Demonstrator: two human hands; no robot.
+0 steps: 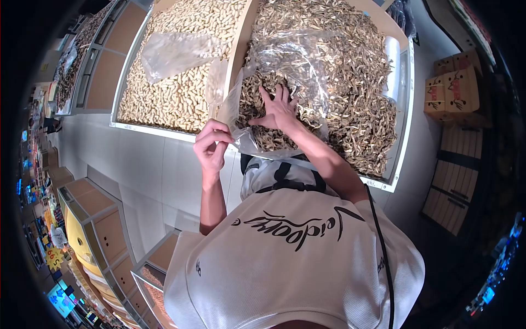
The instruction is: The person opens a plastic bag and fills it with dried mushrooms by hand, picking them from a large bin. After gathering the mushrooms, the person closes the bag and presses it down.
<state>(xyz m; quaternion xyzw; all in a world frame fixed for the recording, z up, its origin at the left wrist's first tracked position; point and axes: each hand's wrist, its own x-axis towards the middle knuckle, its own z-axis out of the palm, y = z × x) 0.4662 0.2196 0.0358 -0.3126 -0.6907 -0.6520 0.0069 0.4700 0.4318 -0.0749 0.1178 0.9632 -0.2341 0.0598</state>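
My left hand [212, 143] is closed in a pinch on the edge of a clear plastic bag [246, 143] at the front of the bin. Fingers spread, my right hand [278, 109] reaches down onto dark and pale dried pieces [359, 98] that look like sliced dried mushrooms. The bag's thin film runs from the left hand around the right hand and over the pieces behind it. Left of the wooden divider [239, 46] lie peanuts in their shells [164, 104].
Another clear plastic bag [174, 55] lies on the peanuts. A roll of clear bags [391, 68] rests along the bin's right side. Cardboard boxes [452, 93] stand on a slatted cabinet [457, 170] to the right. More display bins [104, 236] stand at the lower left.
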